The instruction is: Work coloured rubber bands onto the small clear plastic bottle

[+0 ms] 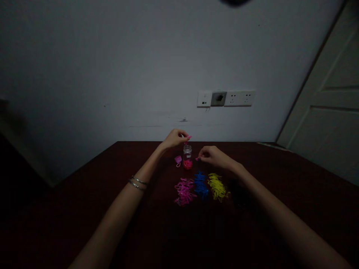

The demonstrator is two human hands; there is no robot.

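Note:
My left hand (pixel 176 138) is above the mouth of a small clear jar (pixel 187 149), its fingers pinched on a thin pink band that hangs toward the opening. Pinkish-red bands (pixel 187 164) lie in the bottom of the jar, which stands upright. To the right of the jar, my right hand (pixel 209 155) is closed in a pinch, with a small pink band (pixel 197 159) at its fingertips. Nearer to me lie a pile of pink bands (pixel 185 192), a pile of blue bands (pixel 201 185) and a pile of yellow bands (pixel 217 186), side by side.
A pink square lid with a loop (pixel 178 160) lies left of the jar. The dark reddish table (pixel 157 231) meets a pale wall (pixel 157 74) at its far edge. Wall sockets (pixel 238 98) sit above it, and a panelled door (pixel 328 108) stands at the right.

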